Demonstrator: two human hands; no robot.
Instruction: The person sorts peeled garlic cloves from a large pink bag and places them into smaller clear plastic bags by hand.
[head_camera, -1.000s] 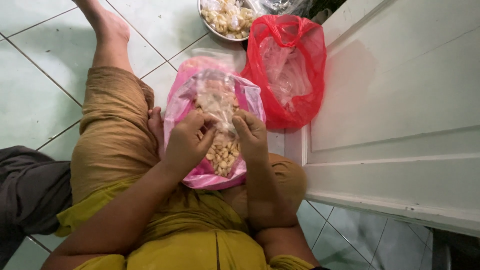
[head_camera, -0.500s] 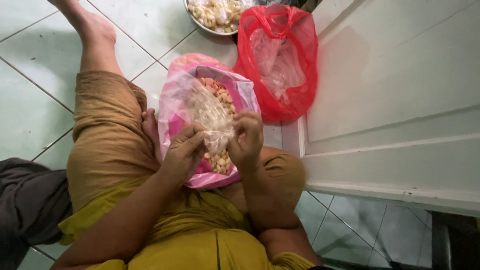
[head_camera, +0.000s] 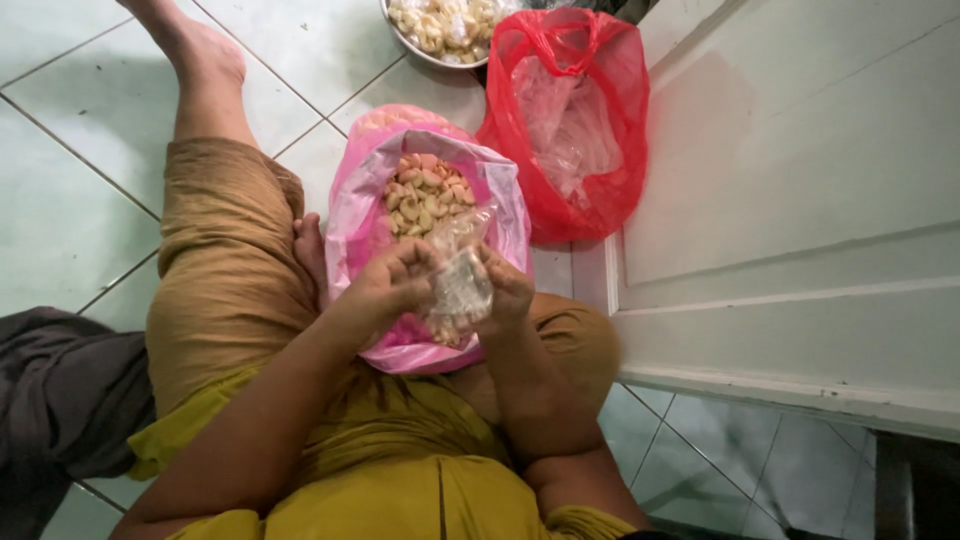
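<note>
A pale green tiled floor (head_camera: 70, 210) is seen under a seated person. A grey cloth (head_camera: 50, 400) lies at the left. The left hand (head_camera: 395, 285) and the right hand (head_camera: 505, 290) are both clenched on a small clear plastic bag (head_camera: 458, 280), held over a pink plastic bag of pale peeled pieces (head_camera: 425, 195). A round metal bowl of similar pieces (head_camera: 440, 25) and a red plastic bag (head_camera: 570, 120) stand beside a white door (head_camera: 800, 200).

Soft, even indoor light (hands slightly blurred).
</note>
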